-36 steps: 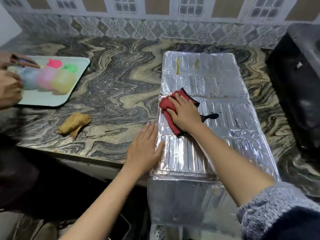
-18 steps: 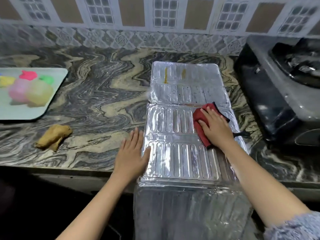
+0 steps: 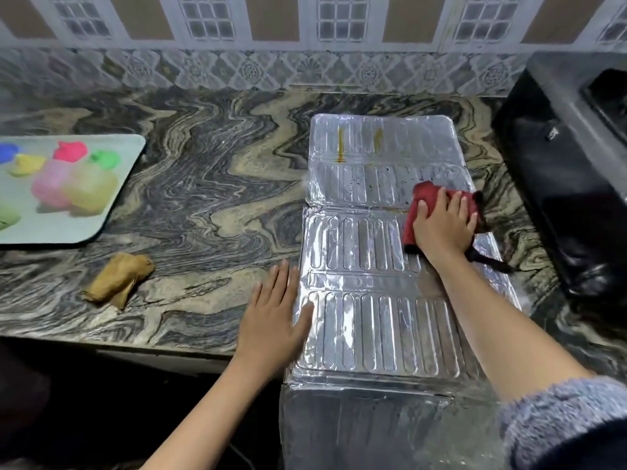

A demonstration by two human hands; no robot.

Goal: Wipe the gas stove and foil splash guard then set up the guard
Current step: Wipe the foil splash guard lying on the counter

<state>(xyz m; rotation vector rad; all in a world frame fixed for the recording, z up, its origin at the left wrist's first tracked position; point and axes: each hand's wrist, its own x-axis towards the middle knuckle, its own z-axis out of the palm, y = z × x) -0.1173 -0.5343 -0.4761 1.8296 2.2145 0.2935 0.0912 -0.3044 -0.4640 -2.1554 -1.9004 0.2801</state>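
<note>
The foil splash guard (image 3: 369,252) lies flat on the marble counter, its near panel hanging over the counter edge. Brown streaks and dark specks mark its far panels. My right hand (image 3: 442,225) presses a red cloth with black trim (image 3: 424,198) onto the guard's right side, at the fold between the middle panels. My left hand (image 3: 274,317) lies flat, fingers spread, on the guard's left edge and the counter beside it. The black gas stove (image 3: 570,171) stands at the right, only partly in view.
A crumpled yellow-brown cloth (image 3: 118,279) lies on the counter left of my left hand. A pale tray (image 3: 112,205) with several coloured objects sits at the far left. A tiled wall (image 3: 305,69) backs the counter (image 3: 210,184).
My right hand has slid the red cloth from the guard's left-middle across to its right side and slightly farther away. My left hand stays at the left edge. The other person's hands have left view.
</note>
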